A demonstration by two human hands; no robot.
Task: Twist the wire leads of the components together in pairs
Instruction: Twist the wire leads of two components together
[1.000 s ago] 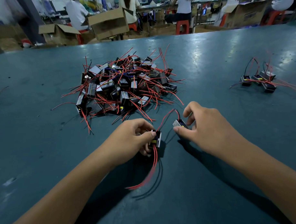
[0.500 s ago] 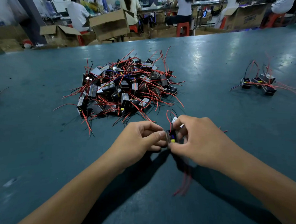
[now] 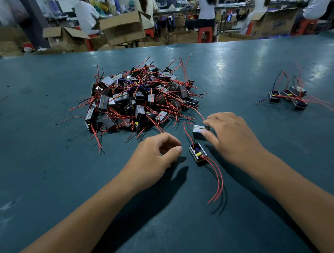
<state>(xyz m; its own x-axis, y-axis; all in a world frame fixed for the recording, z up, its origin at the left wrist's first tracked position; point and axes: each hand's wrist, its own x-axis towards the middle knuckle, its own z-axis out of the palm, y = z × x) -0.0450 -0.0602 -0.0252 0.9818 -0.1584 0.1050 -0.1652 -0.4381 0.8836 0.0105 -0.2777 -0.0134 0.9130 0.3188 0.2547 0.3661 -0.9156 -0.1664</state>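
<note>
Head view: my hands have parted; left hand (image 3: 157,154) curled, holding nothing, right hand (image 3: 230,136) pinching upper component (image 3: 200,129); lower component (image 3: 197,154) released at centre.

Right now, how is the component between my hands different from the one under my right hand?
The near component lies free on the table, touched by neither hand; the far component is held at its edge by the right hand. The near one shows an open face with yellow parts; the far one shows a pale side with a yellow stripe. The near one's two red leads trail toward the camera. Both are small dark blocks with red leads.
</note>
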